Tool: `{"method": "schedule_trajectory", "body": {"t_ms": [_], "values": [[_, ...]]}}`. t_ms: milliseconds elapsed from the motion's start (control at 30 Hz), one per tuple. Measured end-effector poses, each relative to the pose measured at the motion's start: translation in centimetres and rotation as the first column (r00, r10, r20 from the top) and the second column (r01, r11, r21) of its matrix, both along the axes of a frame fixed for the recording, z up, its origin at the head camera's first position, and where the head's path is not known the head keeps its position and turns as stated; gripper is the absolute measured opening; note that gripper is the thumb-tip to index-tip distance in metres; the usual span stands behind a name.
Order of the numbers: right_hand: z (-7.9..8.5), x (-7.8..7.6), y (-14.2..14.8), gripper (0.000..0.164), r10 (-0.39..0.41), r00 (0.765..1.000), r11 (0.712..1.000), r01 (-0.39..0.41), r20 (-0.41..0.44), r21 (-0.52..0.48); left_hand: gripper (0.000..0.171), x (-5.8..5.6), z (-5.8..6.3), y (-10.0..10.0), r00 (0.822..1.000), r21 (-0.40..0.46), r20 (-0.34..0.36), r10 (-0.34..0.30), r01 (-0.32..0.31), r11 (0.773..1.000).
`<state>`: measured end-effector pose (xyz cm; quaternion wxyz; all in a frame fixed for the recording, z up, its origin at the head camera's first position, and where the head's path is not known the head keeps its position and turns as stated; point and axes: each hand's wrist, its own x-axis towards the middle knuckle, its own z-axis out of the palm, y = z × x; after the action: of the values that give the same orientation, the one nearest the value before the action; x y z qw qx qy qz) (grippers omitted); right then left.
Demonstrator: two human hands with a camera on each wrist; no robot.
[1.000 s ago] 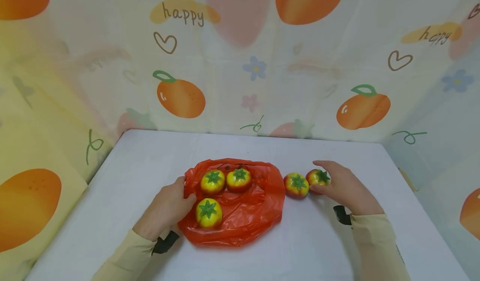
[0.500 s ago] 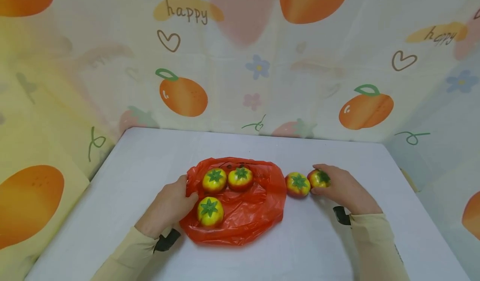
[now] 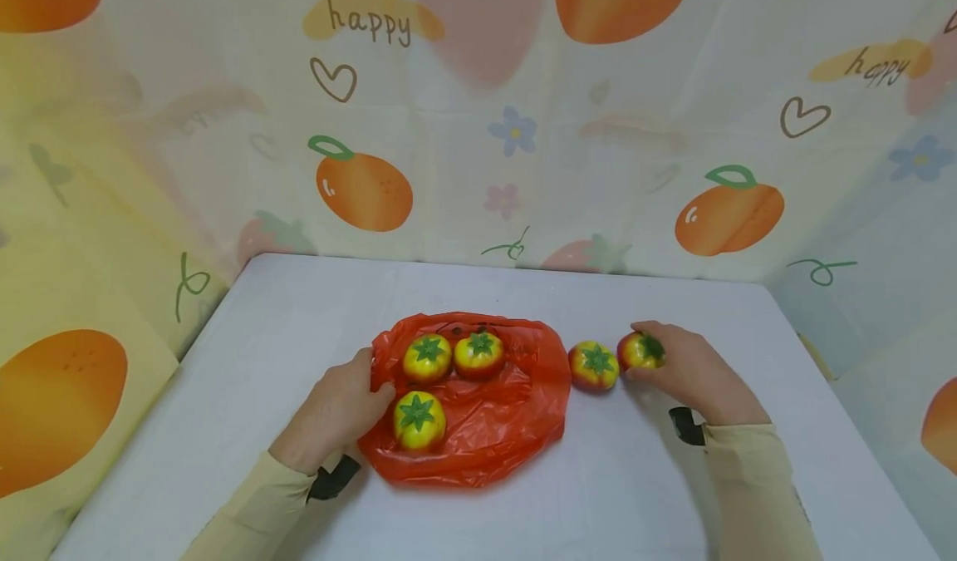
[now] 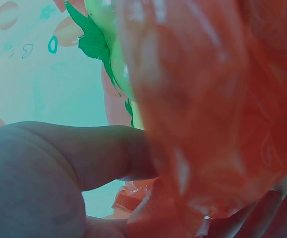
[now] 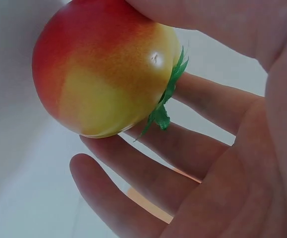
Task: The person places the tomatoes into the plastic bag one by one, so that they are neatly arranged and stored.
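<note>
While head view shows five fruits (image 3: 594,367), right wrist shows one gripped fruit (image 5: 104,69).

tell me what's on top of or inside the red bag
Three yellow-and-red fruits with green tops lie within the outline of the red bag; whether on top or inside, I can't tell. Anything beneath its folds is covered.

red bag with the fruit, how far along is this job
Seemingly done: three fruits lie on or in (unclear which) the red bag. In hand: the right hand grips a fourth fruit; the left hand holds the bag's edge. Probably left: bagging that one and the fifth fruit, on the table beside the bag.
</note>
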<state>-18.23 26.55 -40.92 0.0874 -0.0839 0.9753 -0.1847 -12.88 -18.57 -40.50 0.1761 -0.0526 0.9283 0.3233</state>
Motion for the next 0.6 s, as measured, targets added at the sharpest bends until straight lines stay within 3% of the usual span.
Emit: {"method": "schedule_trajectory", "body": {"t_ms": [600], "values": [[2.6,1.1,-0.3,0.079,-0.015,0.999,1.000,0.015,-0.040,0.000,0.070,0.0,0.0,0.1,1.000,0.006,0.008,0.007,-0.007,1.000]]}}
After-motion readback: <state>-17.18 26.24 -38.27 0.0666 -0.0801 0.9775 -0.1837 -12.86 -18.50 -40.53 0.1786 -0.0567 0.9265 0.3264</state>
